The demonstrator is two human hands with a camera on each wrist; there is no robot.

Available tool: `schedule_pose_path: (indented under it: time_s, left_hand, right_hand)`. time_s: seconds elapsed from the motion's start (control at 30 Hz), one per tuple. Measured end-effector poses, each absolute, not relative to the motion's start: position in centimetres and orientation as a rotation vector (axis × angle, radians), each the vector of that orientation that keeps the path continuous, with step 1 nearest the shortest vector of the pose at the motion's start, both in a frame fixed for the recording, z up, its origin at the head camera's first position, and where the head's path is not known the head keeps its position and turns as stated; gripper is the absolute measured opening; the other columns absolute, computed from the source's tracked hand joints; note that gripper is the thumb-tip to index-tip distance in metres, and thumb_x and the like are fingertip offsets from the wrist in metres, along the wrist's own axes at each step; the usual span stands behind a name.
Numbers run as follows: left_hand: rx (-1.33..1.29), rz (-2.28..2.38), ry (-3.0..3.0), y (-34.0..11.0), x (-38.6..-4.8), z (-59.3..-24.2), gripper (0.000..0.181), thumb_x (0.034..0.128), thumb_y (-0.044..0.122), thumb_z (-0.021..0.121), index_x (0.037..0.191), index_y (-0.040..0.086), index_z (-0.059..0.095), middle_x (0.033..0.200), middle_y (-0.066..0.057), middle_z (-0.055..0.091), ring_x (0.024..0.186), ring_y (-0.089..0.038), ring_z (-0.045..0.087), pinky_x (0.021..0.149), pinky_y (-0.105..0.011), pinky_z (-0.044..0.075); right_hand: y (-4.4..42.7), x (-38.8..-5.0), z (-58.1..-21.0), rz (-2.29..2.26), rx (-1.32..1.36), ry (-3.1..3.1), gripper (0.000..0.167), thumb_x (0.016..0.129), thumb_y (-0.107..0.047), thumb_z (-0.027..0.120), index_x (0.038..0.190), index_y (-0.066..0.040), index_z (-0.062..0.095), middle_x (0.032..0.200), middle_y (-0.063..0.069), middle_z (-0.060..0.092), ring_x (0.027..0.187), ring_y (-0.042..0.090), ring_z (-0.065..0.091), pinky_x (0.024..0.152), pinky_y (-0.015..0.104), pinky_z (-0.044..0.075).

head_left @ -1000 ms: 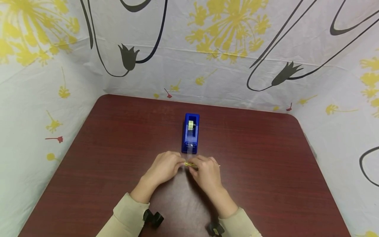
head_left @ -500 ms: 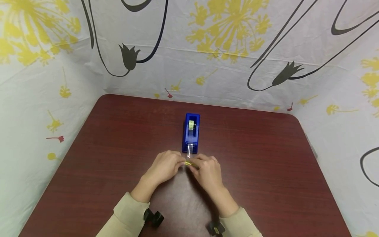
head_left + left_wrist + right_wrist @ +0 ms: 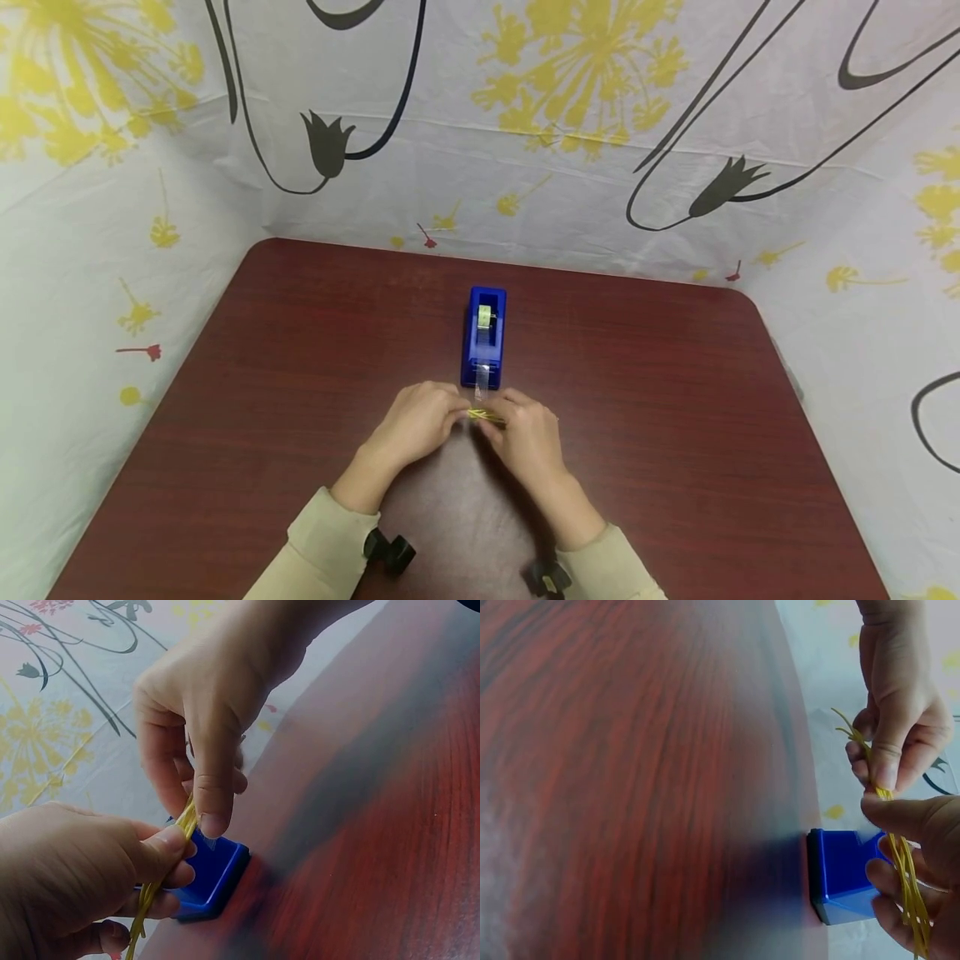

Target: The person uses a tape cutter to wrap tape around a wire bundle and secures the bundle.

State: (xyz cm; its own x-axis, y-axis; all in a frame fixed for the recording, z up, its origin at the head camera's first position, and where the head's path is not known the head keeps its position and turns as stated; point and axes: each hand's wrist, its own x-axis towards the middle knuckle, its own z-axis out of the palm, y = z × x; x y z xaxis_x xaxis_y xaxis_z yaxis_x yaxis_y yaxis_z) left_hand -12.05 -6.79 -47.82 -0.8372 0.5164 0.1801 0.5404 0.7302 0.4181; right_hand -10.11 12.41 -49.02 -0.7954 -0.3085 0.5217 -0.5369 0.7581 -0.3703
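Thin yellow strands in a bundle (image 3: 480, 414) span the small gap between both hands, low over the table. My left hand (image 3: 422, 417) pinches one end between thumb and fingers. On the other side, my right hand (image 3: 525, 425) pinches the bundle with thumb and fingertips. Loose strand ends (image 3: 845, 720) stick out past the left fingers in the right wrist view. Just ahead stands a blue tape dispenser (image 3: 468, 342) with a roll of tape (image 3: 483, 317). A strip of clear tape (image 3: 482, 383) runs from its front edge to the strands; where it meets them is partly hidden by fingers.
The dark red wooden table (image 3: 645, 400) extends on both sides of the hands. A white cloth (image 3: 450, 183) printed with flowers hangs behind it and along its sides. Each wrist carries a small black camera (image 3: 390, 554).
Both hands stay nearly in place. The yellow strands turn slightly between the fingers, and the shine on the clear tape strip shifts. The dispenser stands still.
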Motion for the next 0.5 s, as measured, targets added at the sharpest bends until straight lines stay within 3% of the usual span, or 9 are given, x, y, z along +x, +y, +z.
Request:
schedule_pose_path:
  time_s: [0.13,0.23,0.5]
  left_hand:
    - [-0.881,-0.72,-2.895,-6.8,-11.9,-47.7,0.009,0.0935,0.02,0.074,0.085,0.018,0.078,0.075,0.012,0.059,0.066,-0.011,0.059,0.057,-0.032,0.049]
    - [-0.879,-0.716,-2.904,-6.8,-11.8,-47.7,0.007,0.0938,0.019,0.074,0.091,0.017,0.08,0.077,0.012,0.061,0.066,-0.01,0.059,0.058,-0.031,0.049]
    - [-0.862,-0.705,-2.915,-6.7,-11.6,-47.7,0.011,0.0941,0.02,0.074,0.101,0.018,0.082,0.082,0.012,0.065,0.071,-0.009,0.063,0.06,-0.029,0.05]
  right_hand:
    - [12.8,-10.1,-48.9,0.768,0.648,-2.548,0.039,0.067,-0.016,0.096,0.099,-0.004,0.077,0.087,0.007,0.075,0.074,0.022,0.073,0.066,0.039,0.058]
    - [13.2,-10.2,-48.5,0.783,0.661,-2.596,0.036,0.069,-0.016,0.094,0.098,-0.003,0.077,0.088,0.009,0.075,0.076,0.023,0.073,0.068,0.04,0.058]
    - [14.2,-10.2,-47.4,0.677,0.734,-2.781,0.008,0.084,-0.02,0.081,0.091,-0.016,0.078,0.078,-0.007,0.069,0.061,0.008,0.06,0.055,0.033,0.049]
